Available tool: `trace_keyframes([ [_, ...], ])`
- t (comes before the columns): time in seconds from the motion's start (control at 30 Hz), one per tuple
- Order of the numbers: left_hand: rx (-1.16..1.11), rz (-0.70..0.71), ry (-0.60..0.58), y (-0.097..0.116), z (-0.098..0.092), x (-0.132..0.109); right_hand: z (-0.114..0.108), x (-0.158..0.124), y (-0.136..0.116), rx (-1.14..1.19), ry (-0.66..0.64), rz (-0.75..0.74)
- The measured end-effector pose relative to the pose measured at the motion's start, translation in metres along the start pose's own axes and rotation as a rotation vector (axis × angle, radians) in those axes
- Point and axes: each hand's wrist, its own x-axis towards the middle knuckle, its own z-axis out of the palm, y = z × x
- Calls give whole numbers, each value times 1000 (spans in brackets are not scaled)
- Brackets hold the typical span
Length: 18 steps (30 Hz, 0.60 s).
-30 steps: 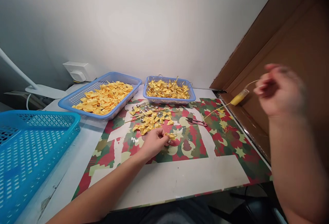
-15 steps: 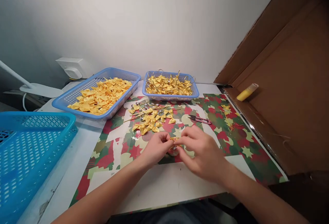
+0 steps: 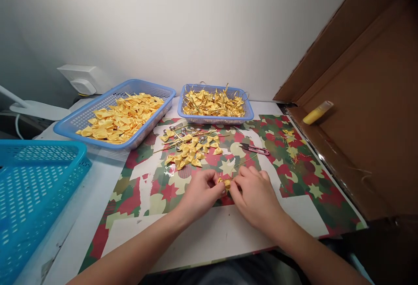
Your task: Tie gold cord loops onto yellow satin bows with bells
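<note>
Over the camouflage-patterned mat (image 3: 209,189), my left hand (image 3: 204,191) pinches a small yellow satin bow (image 3: 226,183) between thumb and fingers. My right hand (image 3: 256,191) is closed just to the right of the bow, its fingertips on a thin gold cord (image 3: 244,162) whose free part runs off toward the snips. Beyond my hands lies a loose pile of yellow bows (image 3: 187,152). Small silver bells (image 3: 201,138) on gold cords lie mixed in behind them. Thread snips (image 3: 254,149) with a dark pink handle rest to the right.
At the back stand a blue basket of yellow bows (image 3: 58,129) and a smaller blue basket of corded bows (image 3: 215,121). A turquoise basket (image 3: 81,150) is at the left. Yellow scraps (image 3: 293,152) lie at right, near a yellow-filled tube (image 3: 318,112) by the cardboard wall (image 3: 365,102).
My right hand has drawn its fingers in and lowered slightly beside the bow. More of the bow and a length of gold cord now show. The view has shifted slightly.
</note>
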Motion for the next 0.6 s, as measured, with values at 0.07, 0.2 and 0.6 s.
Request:
trace_keyframes([
  [0.07,9,17,12,-1,1,0,5,3,3,190,7,38],
  [0.2,-23,23,23,0,2,1,14,7,6,616,103,118],
  [0.6,-33,8,106,-6,-5,9,-26,-4,19,1253,84,-135],
])
